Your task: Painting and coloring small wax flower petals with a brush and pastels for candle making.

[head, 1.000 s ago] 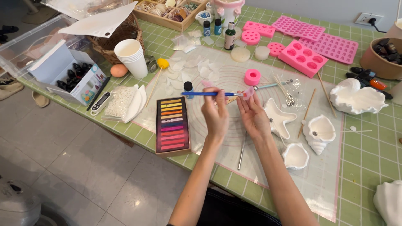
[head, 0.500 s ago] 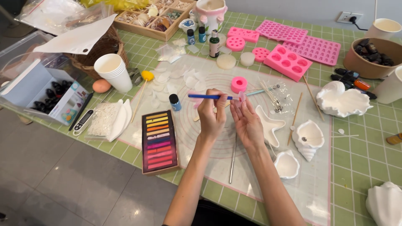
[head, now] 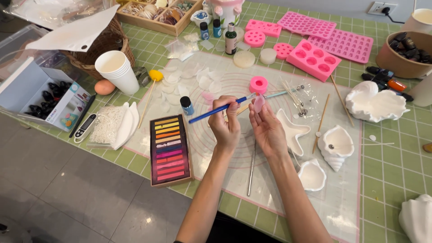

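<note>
My left hand (head: 226,124) grips a blue-handled paintbrush (head: 216,110), its tip pointing right. The bristles touch a small pale pink petal-shaped piece (head: 259,102) that my right hand (head: 268,129) pinches between thumb and fingers. Both hands hover over a translucent work mat (head: 234,83) with pink circles. A box of coloured pastel sticks (head: 168,149) lies to the left of my left arm, with a small blue-capped bottle (head: 186,105) beside it. Several thin white petals (head: 180,83) lie scattered on the mat beyond.
White shell-shaped dishes (head: 335,146) and a star dish (head: 292,128) sit to the right. Pink silicone moulds (head: 315,58) line the back. A paper cup stack (head: 118,72), a basket (head: 101,45), a metal rod (head: 252,168) and a brown bowl (head: 400,56) are also on the green grid table.
The camera has shifted closer. My hands have stayed together, with the brush tilting slightly upward at the tip against the pink piece.
</note>
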